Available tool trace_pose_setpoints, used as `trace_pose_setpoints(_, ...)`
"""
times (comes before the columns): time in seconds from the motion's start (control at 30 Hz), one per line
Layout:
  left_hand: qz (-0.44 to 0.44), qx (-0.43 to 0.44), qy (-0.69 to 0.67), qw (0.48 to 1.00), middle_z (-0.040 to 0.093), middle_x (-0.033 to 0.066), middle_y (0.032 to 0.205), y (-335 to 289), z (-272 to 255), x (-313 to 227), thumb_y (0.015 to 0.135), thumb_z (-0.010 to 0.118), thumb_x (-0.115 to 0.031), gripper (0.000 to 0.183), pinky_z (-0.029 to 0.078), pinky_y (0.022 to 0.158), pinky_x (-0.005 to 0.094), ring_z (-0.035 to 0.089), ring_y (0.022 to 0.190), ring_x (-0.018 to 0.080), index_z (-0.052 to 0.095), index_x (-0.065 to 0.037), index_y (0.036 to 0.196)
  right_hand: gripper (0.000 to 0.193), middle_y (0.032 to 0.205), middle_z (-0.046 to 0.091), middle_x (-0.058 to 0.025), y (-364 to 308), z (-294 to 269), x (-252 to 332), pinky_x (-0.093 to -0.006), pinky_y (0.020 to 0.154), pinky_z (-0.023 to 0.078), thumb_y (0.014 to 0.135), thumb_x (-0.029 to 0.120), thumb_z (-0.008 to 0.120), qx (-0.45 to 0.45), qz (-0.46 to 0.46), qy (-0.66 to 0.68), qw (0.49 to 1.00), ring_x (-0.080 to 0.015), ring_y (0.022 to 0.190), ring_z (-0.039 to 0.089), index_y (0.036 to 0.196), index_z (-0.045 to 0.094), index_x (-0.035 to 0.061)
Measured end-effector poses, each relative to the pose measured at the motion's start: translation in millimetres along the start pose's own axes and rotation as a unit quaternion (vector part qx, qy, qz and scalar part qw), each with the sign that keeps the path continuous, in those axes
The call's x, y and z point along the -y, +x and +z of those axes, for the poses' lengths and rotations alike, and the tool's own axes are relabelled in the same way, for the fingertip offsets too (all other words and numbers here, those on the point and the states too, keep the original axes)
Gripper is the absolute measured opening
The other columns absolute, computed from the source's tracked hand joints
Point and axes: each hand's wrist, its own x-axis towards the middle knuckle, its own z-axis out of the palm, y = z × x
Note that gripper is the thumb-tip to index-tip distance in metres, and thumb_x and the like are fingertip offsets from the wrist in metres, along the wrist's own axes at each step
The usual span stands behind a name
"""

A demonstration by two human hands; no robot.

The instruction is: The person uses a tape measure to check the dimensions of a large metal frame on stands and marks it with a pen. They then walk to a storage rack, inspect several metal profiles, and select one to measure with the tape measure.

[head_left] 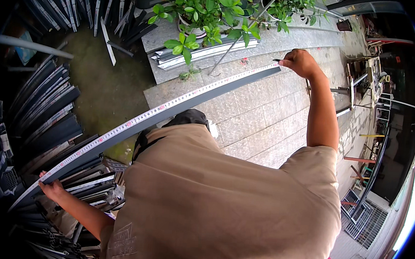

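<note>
A long dark grey profile strip (205, 95) crosses in front of my body, from low on the left to higher on the right. Along its upper edge lies the white blade of a tape measure (150, 115), pulled out over nearly the whole strip. My left hand (52, 189) is closed round the strip and blade near their left end. At the far right end, my right hand (299, 63) pinches the end of the blade. A small dark piece (276, 60) pokes out of those fingers; its kind is unclear.
Stacks of dark profile strips (48, 112) crowd the left side. Ahead stand leafy potted plants (202, 7) beside a bundle of pale strips (208, 51) on stone paving (252, 113). Metal frames and a grille (368, 225) lean at the right.
</note>
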Motion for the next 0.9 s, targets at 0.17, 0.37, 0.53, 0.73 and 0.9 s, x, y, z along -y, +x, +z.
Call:
trace_pose_setpoints(0.17, -0.01, 0.007, -0.002, 1.0, 0.069, 0.0155, 0.131, 15.4, -15.1, -8.5, 0.111, 0.051, -0.032, 0.045, 0.057, 0.105, 0.0483, 0.069, 0.113, 0.0313, 0.061, 0.005, 0.135, 0.039, 0.091, 0.076, -0.0185, 4.8, 16.7, -13.8, -0.0447, 0.08, 0.056, 0.091, 0.045, 0.078, 0.016, -0.012, 0.005, 1.0, -0.0363, 0.086, 0.072, 0.099, 0.082, 0.0071)
trace_pose_setpoints(0.37, -0.014, 0.01, -0.006, 1.0, 0.071, 0.0151, 0.125, 24.0, -21.3, -8.9, 0.111, 0.052, -0.03, 0.042, 0.058, 0.103, 0.0475, 0.07, 0.11, 0.0305, 0.064, 0.005, 0.129, 0.037, 0.091, 0.076, -0.0199, -5.0, 16.3, -6.3, -0.0424, 0.078, 0.055, 0.091, 0.038, 0.079, 0.048, 0.025, 0.014, 0.998, -0.0336, 0.084, 0.072, 0.099, 0.08, 0.0021)
trace_pose_setpoints(0.53, -0.009, -0.016, -0.016, 1.0, 0.072, 0.0147, 0.123, 25.0, -20.5, -4.0, 0.111, 0.052, -0.03, 0.042, 0.059, 0.101, 0.0474, 0.07, 0.107, 0.03, 0.064, 0.005, 0.129, 0.039, 0.091, 0.076, -0.02, -12.9, 14.9, -6.7, -0.0421, 0.078, 0.055, 0.089, 0.04, 0.08, 0.061, 0.025, 0.006, 0.998, -0.0339, 0.084, 0.072, 0.1, 0.08, 0.0021)
trace_pose_setpoints(0.73, -0.026, 0.01, -0.005, 1.0, 0.072, 0.0144, 0.113, 20.3, -20.7, -6.4, 0.111, 0.051, -0.032, 0.041, 0.06, 0.099, 0.0474, 0.071, 0.102, 0.0305, 0.064, 0.005, 0.12, 0.041, 0.088, 0.074, -0.0203, -11.2, 18.1, -13.0, -0.0438, 0.076, 0.054, 0.09, 0.041, 0.079, 0.047, 0.005, 0.012, 0.999, -0.0349, 0.082, 0.07, 0.098, 0.079, 0.0005)
trace_pose_setpoints(0.9, -0.012, 0.02, -0.03, 0.999, 0.069, 0.0131, 0.106, -48.9, 6.2, 14.9, 0.111, 0.05, -0.034, 0.039, 0.06, 0.099, 0.0476, 0.069, 0.097, 0.0298, 0.061, 0.003, 0.113, 0.036, 0.072, 0.067, -0.0137, -13.8, 24.6, -2.8, -0.0388, 0.065, 0.049, 0.086, 0.035, 0.082, 0.039, -0.025, 0.06, 0.997, -0.0224, 0.068, 0.06, 0.085, 0.076, -0.0011)
